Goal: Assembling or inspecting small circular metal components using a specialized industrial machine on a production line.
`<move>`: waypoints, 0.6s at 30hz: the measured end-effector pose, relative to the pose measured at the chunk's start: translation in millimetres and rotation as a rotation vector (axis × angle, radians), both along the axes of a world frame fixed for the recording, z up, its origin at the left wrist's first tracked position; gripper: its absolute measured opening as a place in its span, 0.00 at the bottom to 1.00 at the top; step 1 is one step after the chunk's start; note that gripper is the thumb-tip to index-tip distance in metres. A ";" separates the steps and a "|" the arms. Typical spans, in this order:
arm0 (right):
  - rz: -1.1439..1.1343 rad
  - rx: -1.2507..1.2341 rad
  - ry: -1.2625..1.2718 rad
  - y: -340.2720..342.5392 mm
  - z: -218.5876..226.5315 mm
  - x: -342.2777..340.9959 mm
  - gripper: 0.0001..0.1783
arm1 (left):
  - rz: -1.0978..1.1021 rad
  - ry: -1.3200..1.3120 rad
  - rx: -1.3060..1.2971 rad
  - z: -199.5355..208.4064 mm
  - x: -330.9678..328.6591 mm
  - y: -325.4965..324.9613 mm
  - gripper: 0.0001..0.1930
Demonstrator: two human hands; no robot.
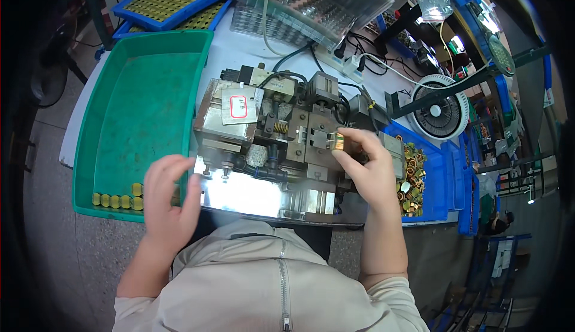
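Note:
Between the thumb and forefinger of my right hand [374, 173] is a small copper-wound coil [339, 141], held at the right side of a metal bench machine [308, 143]. Thin leads seem to point from the coil toward the machine's jaws. My left hand [166, 197] hovers by the right front corner of a green tray [144, 92], fingers apart and nothing visible in them. Several yellow-topped coils [114, 201] stand in a row along the tray's near edge, and my left hand partly hides the end of that row.
Loose copper coils [412, 179] fill a blue bin [436, 182] on the right. Behind it stands a round white fan [439, 109]. Clear plastic trays of parts [293, 14], a power strip [344, 62] and cables lie at the back. Blue trays [173, 0] are stacked far left.

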State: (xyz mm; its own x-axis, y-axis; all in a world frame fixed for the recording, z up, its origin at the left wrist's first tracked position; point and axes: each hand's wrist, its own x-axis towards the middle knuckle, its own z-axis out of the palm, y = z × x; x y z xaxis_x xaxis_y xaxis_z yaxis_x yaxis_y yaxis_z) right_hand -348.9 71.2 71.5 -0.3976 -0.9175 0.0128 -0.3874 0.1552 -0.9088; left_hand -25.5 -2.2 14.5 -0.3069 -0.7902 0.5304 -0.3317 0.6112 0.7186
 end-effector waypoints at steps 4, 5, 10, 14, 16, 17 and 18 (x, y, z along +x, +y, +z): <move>0.164 -0.104 0.734 -13.4 -10.8 -21.9 0.18 | 0.182 -0.294 -0.176 -9.8 15.5 -0.1 0.19; 0.170 -0.100 0.731 -15.6 -11.2 -23.5 0.18 | 0.185 -0.298 -0.170 -10.7 15.9 0.4 0.19; 0.169 -0.027 0.732 -22.5 -10.6 -27.8 0.19 | 0.193 -0.271 -0.169 -13.0 11.6 0.1 0.20; 0.202 -0.002 0.790 -23.8 -5.3 -27.9 0.18 | 0.171 -0.245 -0.142 -13.5 12.2 -1.1 0.20; 0.219 0.006 0.793 -25.3 -3.7 -27.8 0.18 | 0.173 -0.247 -0.132 -13.3 13.1 -1.4 0.19; 0.232 0.011 0.799 -26.0 -2.7 -27.9 0.17 | 0.173 -0.247 -0.125 -13.0 13.3 -1.5 0.19; 0.244 0.016 0.805 -26.6 -1.7 -27.9 0.17 | 0.172 -0.246 -0.119 -12.9 13.4 -1.6 0.19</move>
